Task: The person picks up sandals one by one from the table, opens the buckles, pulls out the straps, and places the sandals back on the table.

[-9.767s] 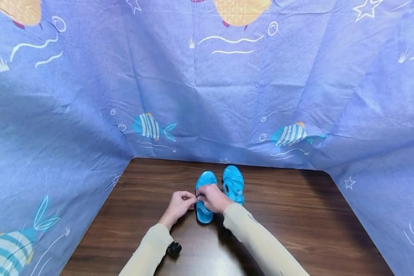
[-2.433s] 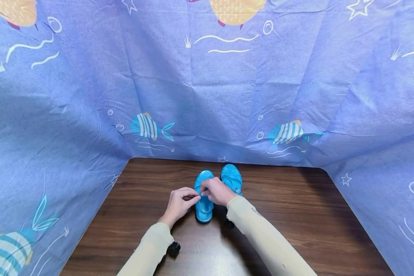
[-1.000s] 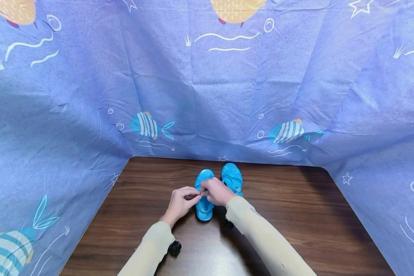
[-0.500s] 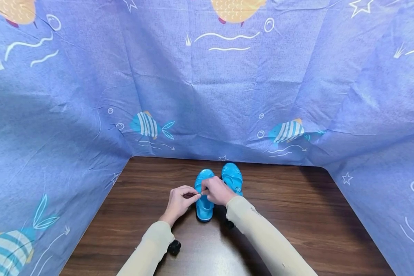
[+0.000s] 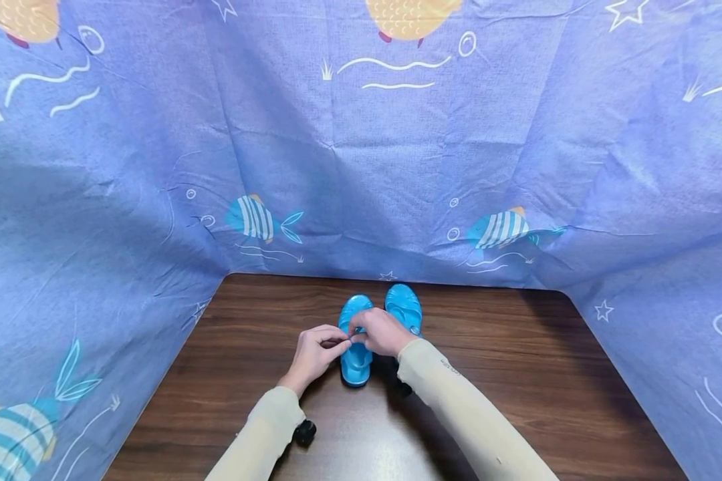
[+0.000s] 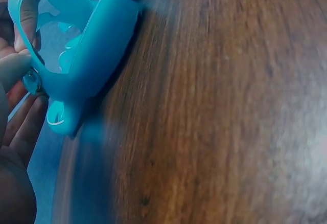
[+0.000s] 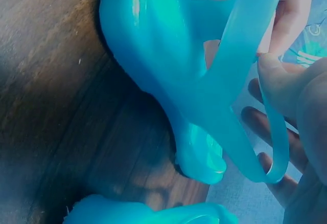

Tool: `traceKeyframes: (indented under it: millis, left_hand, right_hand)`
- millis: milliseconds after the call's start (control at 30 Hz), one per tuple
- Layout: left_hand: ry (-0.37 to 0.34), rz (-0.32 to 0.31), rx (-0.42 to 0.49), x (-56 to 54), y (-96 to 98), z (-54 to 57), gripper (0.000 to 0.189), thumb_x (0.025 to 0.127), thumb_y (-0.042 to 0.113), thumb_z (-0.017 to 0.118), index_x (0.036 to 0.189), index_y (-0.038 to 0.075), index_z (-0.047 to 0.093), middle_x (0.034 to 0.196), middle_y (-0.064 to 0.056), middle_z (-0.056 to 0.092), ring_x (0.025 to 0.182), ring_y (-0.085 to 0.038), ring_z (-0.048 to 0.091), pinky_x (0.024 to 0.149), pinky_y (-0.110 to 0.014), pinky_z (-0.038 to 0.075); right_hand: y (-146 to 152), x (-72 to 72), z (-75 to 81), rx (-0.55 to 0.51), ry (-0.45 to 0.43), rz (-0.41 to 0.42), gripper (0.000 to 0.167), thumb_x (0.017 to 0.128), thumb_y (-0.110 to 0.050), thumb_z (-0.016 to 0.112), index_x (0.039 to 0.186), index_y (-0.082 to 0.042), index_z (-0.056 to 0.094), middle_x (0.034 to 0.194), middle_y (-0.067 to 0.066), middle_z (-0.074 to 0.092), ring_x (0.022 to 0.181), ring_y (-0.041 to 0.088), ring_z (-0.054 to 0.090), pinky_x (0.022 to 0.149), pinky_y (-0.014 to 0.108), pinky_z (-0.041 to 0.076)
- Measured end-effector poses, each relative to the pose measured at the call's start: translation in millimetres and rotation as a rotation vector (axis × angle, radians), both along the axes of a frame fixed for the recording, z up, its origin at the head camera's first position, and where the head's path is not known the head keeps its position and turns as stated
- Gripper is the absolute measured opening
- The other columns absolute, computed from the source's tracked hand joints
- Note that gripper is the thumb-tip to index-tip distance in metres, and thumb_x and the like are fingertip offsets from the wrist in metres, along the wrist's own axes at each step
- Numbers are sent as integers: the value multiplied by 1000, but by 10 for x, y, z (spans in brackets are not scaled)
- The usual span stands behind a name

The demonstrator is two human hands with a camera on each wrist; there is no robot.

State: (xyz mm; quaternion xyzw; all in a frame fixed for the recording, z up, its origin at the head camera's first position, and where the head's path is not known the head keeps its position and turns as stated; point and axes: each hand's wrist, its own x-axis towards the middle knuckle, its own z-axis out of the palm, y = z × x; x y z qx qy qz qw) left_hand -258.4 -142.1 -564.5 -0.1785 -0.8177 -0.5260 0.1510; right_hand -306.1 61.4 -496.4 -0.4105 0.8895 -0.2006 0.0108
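Note:
Two glossy blue sandals lie side by side on the dark wooden table. Over the left sandal both hands meet at its outer edge. My left hand pinches the ankle strap near a small buckle, thumb and fingers at the strap in the left wrist view. My right hand pinches the same strap between thumb and fingers; in the right wrist view the strap loops up from the sandal's side. The right sandal stands beside it, its rear hidden behind the right hand and sleeve.
The wooden table carries the sandals near its far edge. Blue fabric printed with fish surrounds it at the back and both sides. A black wrist camera hangs under the left sleeve.
Compared with the oldest frame, both hands sit slightly farther forward, their fingertips closer together at the strap. Over the last second they make only tiny finger movements; the sandals stay put.

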Motion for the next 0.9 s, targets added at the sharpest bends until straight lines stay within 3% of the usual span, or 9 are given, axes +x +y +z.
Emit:
traceKeyframes:
  millis: [400,600,900]
  left_hand:
    - [-1,-38,5,-21,-18,-39,12,90,16,85,102,16,85,104,4,78,96,-16,76,83,-26,62]
    - [-6,-38,6,-15,-15,-36,11,91,16,85,102,18,85,105,5,78,96,-16,75,82,-26,62]
    - [65,-12,35,-18,2,-57,8,89,15,86,97,17,84,99,5,78,92,-13,75,79,-26,63]
  right_hand:
    - [-48,13,31,-6,-111,-36,7,98,-15,75,94,-19,80,93,-8,75,81,4,66,74,21,57]
    - [-29,7,9,-22,-102,-19,9,99,-13,73,95,-18,79,95,-7,76,84,4,67,76,19,57]
    - [-37,4,-29,-75,-70,-2,10,99,-9,73,94,-16,79,92,-5,76,83,6,68,76,19,57]
